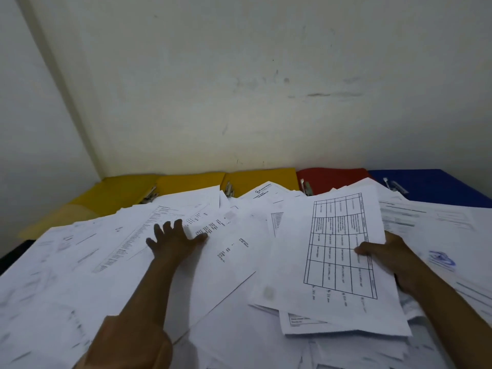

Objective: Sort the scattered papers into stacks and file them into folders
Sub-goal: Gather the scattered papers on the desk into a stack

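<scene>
White printed papers (pixel 234 262) lie scattered in overlapping layers across the whole table. My left hand (pixel 174 239) rests flat, fingers spread, on the sheets left of centre. My right hand (pixel 383 253) grips a stack of papers (pixel 338 262) by its right edge, thumb on top; the top sheet carries a ruled table. Open folders lie along the wall at the back: yellow folders (pixel 186 183) on the left, a red folder (pixel 332 177) and a blue folder (pixel 431 182) on the right. Their front parts are covered by papers.
A white wall (pixel 239 89) rises right behind the folders, with a corner at the left. Metal clips (pixel 307 187) show in the folders. The table's dark edge (pixel 13 251) shows at far left. A sheet with a blue stamp (pixel 440 258) lies at the right.
</scene>
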